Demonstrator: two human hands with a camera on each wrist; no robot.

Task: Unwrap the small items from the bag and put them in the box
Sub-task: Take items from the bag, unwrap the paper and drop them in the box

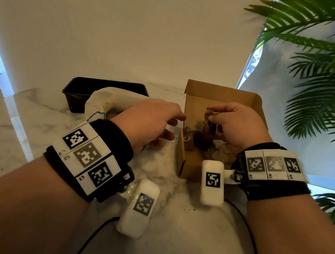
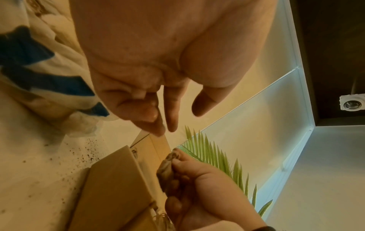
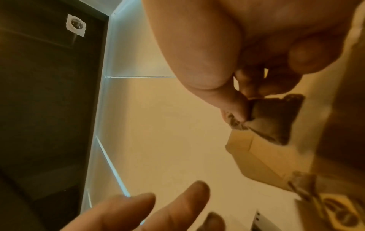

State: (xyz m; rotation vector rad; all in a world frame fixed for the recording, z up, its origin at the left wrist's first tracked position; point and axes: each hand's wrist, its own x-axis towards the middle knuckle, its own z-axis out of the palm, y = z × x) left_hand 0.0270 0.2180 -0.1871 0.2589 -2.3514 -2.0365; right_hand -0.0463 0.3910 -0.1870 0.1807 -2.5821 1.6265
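Observation:
An open cardboard box [image 1: 187,165] stands on the marble table, its lid up at the back. My right hand [image 1: 235,124] hovers over the box and pinches a small brown crumpled wrapped item [image 1: 209,115] between thumb and fingers; the same wrapped item [image 3: 274,118] shows close up in the right wrist view, and the wrapped item [image 2: 168,170] also in the left wrist view. My left hand [image 1: 152,123] is left of the box, fingers loosely extended towards it, holding nothing. A white bag with blue print [image 1: 108,103] lies behind the left hand. Small packets and crumpled paper [image 1: 189,141] lie in the box.
A black plastic tray [image 1: 78,90] sits at the back left behind the bag. Dark crumbs [image 2: 87,150] speckle the table beside the box. Palm fronds [image 1: 324,79] hang at the right. Black cables [image 1: 92,239] run across the table near me.

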